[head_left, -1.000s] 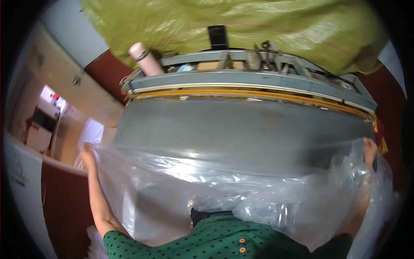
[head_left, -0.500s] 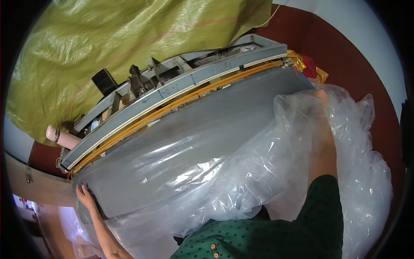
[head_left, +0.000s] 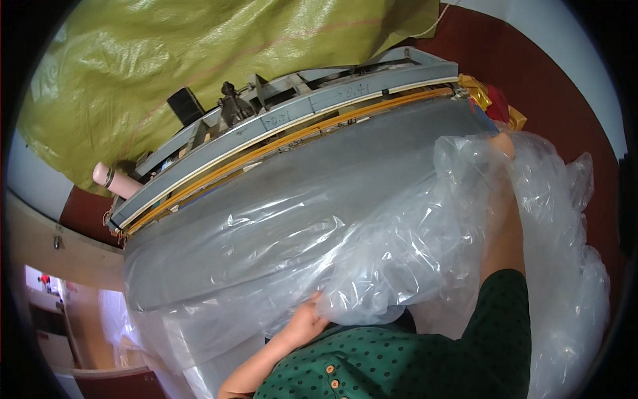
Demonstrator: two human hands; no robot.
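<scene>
A large clear plastic film (head_left: 392,259) lies crumpled over the near and right parts of a long grey padded surface (head_left: 372,146). Close to my body, my left hand (head_left: 304,324) is closed on a fold of the film at its near side. My right hand (head_left: 503,145) is at the far right corner of the grey surface, closed around gathered film. Film partly covers my right forearm, and most of that hand's fingers are hidden. Toward the left end, the film lies flatter over the grey surface.
Behind the grey surface runs a metal frame (head_left: 279,118) with an orange strip (head_left: 266,153). A black phone (head_left: 186,106) and a pink bottle (head_left: 116,179) rest along it. A yellow-green woven sheet (head_left: 219,40) hangs behind. Red and gold fabric (head_left: 495,103) sits at the right end.
My left hand has left the far left end of the grey surface and come right, close to my body, onto the film. My right hand stays at the far right corner.
</scene>
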